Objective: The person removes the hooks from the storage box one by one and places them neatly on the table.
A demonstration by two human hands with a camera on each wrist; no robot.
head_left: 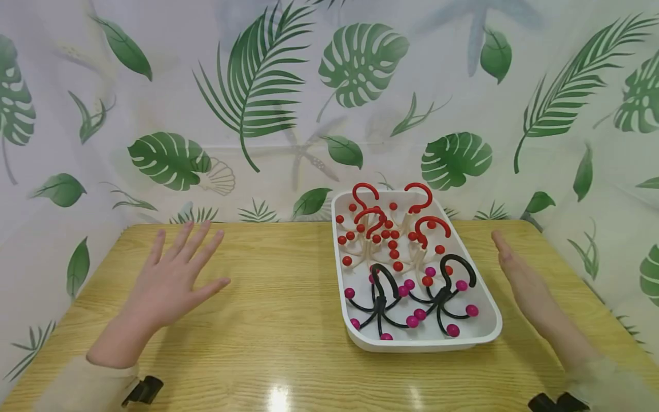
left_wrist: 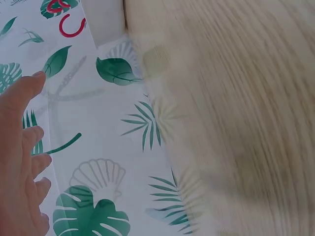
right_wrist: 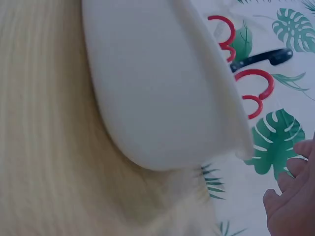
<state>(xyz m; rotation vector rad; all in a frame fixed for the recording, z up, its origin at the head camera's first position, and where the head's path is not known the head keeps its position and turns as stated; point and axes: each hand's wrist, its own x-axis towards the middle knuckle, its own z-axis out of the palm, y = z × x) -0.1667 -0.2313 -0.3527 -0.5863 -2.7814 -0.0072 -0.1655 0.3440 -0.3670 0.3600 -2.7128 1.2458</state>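
Observation:
My left hand (head_left: pixel 175 274) hovers over the left side of the table with its fingers spread and nothing in them. On the right, my right hand (head_left: pixel 525 289) is held edge-on with straight fingers, beside the white tray (head_left: pixel 422 347) and apart from it. Two black hook-topped pieces (head_left: pixel 381 303) lie at the tray's near end, their thin curved legs tipped with pink balls. Behind them are several similar pieces with red hooks (head_left: pixel 419 197), pale legs and red balls. In the right wrist view the tray's side wall (right_wrist: pixel 157 88) hides most of its contents.
The wood-grain table (head_left: pixel 257 286) carries the tray right of its middle. A white cloth (head_left: pixel 288 189) printed with green leaves hangs behind the table and along both sides. Dark straps (head_left: pixel 144 391) sit on both sleeves.

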